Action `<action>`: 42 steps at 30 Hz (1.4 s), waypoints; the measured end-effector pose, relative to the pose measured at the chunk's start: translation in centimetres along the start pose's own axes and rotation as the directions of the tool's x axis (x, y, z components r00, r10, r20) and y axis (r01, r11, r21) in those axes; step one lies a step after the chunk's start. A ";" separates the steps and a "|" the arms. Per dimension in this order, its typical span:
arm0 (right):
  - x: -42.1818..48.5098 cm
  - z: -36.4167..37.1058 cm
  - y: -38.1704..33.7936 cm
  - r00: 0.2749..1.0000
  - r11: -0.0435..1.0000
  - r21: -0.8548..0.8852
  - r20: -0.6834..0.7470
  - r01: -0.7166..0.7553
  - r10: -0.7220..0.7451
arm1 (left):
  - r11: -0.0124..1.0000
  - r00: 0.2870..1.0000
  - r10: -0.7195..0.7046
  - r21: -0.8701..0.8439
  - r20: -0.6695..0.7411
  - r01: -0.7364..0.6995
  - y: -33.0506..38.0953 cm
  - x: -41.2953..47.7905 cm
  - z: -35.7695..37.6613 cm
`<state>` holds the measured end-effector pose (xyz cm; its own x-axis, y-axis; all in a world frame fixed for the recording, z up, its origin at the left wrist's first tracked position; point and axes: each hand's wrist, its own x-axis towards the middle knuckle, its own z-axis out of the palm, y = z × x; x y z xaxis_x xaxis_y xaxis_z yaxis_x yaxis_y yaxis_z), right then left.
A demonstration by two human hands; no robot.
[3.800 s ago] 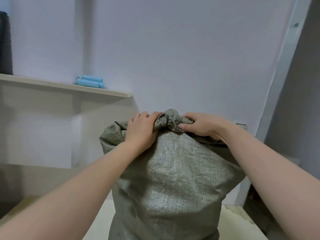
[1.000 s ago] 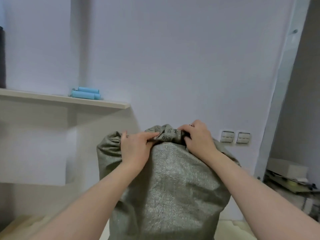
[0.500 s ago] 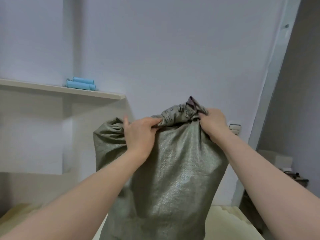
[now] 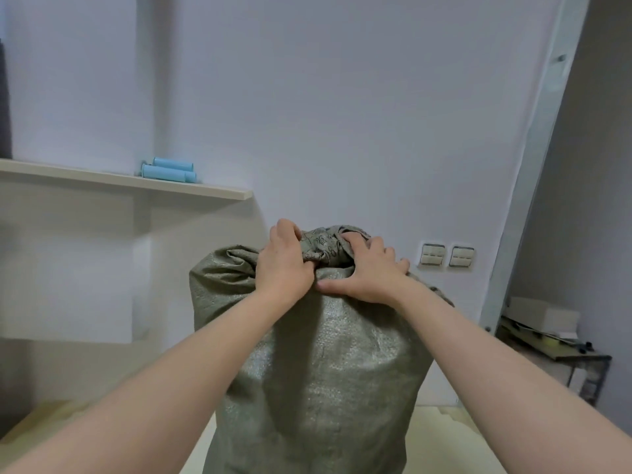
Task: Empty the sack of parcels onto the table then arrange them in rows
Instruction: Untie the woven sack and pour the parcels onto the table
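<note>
A tall grey-green woven sack (image 4: 318, 371) stands upright on the pale table (image 4: 441, 429), full and bulging. Its mouth is bunched into a knot (image 4: 325, 249) at the top. My left hand (image 4: 282, 268) grips the bunched cloth on the knot's left side. My right hand (image 4: 366, 273) lies on the knot's right side, with its fingers pressed into the folds and the thumb stretched across the sack's front. The parcels are hidden inside the sack.
A wall shelf (image 4: 130, 181) at the left carries light blue rolls (image 4: 167, 171). Two wall switches (image 4: 446, 256) sit behind the sack to the right. A low stand with papers (image 4: 543, 333) is at the far right beside a door frame (image 4: 526, 165).
The raised flap of the sack's mouth has come down into a low bunch. Both hands have closed in around the knot, the right hand flattening over it.
</note>
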<state>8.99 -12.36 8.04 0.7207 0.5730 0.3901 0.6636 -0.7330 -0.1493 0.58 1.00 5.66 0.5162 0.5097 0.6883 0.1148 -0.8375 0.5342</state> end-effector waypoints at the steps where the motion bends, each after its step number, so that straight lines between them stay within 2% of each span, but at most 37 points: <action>1: 0.0 0.3 -0.2 0.999 1.000 0.014 -0.038 -0.012 0.012 | 1.000 0.997 0.017 -0.010 0.077 -0.016 -0.2 0.3 -0.5; 3: 0.1 0.8 -0.2 0.996 0.999 0.043 -0.091 -0.017 0.021 | 0.998 0.973 0.069 -0.029 0.218 -0.064 -0.7 1.1 -2.1; 5: 0.1 0.9 0.1 0.992 0.998 0.064 -0.124 -0.012 0.020 | 0.987 0.954 0.085 0.108 0.288 -0.121 -1.8 1.8 -3.8; 8: 0.1 0.9 0.3 0.993 0.997 0.072 -0.117 -0.002 0.011 | 0.905 0.910 -0.148 0.423 0.388 -0.033 -4.3 2.3 -5.3; 10: 0.2 0.8 0.0 0.995 0.997 0.073 -0.097 -0.003 0.010 | 0.874 0.863 -0.250 0.486 0.439 0.005 -5.7 1.8 -5.3; 11: 0.2 0.8 -0.2 0.996 0.998 0.070 -0.091 -0.006 0.012 | 0.885 0.866 -0.240 0.466 0.439 0.010 -6.1 1.7 -5.2; 13: 0.0 1.1 -0.5 0.993 0.999 0.041 -0.116 -0.029 0.034 | 0.933 0.906 -0.182 0.359 0.382 0.036 -6.5 1.7 -4.7; 15: -0.5 1.8 -0.6 0.977 0.999 0.029 -0.207 -0.045 0.050 | 0.969 0.942 -0.142 0.235 0.304 0.070 -6.3 1.8 -4.0; 20: -0.2 2.0 -0.2 0.879 0.953 0.299 -0.463 0.039 0.109 | 0.983 0.997 -0.082 0.166 -0.005 0.081 -3.0 1.8 -2.9; 24: 3.5 -1.9 1.1 0.795 0.890 0.418 -0.595 0.183 0.117 | 0.995 0.981 0.008 0.102 -0.193 0.012 -0.4 4.6 -4.0; 26: 5.5 -4.5 1.4 0.748 0.871 0.404 -0.660 0.279 0.067 | 0.996 0.958 0.047 0.084 -0.283 -0.025 0.4 6.4 -5.0; 29: 7.1 -6.1 1.3 0.620 0.846 0.339 -0.784 0.411 0.013 | 0.993 0.902 0.119 0.070 -0.416 -0.099 1.0 7.3 -5.2; 30: 7.2 -5.7 1.3 0.625 0.844 0.327 -0.781 0.425 -0.012 | 0.992 0.908 0.124 0.074 -0.399 -0.102 0.8 6.9 -5.0; 31: 7.5 -4.7 1.4 0.675 0.851 0.323 -0.736 0.413 -0.048 | 0.991 0.929 0.116 0.098 -0.352 -0.086 0.3 6.3 -4.6; 32: 7.7 -3.2 1.6 0.764 0.872 0.326 -0.640 0.366 -0.081 | 0.991 0.956 0.084 0.124 -0.281 -0.051 -0.8 5.6 -4.0; 34: 7.5 -0.1 2.0 0.925 0.926 0.313 -0.370 0.211 -0.085 | 0.986 0.997 -0.025 0.162 -0.072 0.037 -3.0 4.1 -2.6; 35: 7.0 1.0 2.1 0.959 0.950 0.276 -0.277 0.146 -0.067 | 0.984 0.999 -0.051 0.174 0.006 0.050 -4.0 3.6 -2.0; 37: 6.0 1.4 2.3 0.982 0.978 0.194 -0.186 0.074 -0.037 | 0.971 0.995 -0.046 0.239 0.087 0.024 -4.5 3.3 -1.7; 40: 4.2 -0.7 2.5 0.996 0.982 0.167 0.004 0.083 -0.085 | 0.926 0.971 0.016 0.364 0.237 -0.104 -3.5 3.9 -2.9; 42: 3.1 -2.0 2.5 0.987 0.975 0.210 0.131 0.069 -0.098 | 0.936 0.930 0.073 0.298 0.360 -0.189 -3.1 4.6 -4.0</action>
<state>12.52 -13.17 10.74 0.6723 0.6849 0.2809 0.7390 -0.5986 -0.3092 -0.77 6.72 9.08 0.7941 0.3422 0.5024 0.2632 -0.9386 0.2232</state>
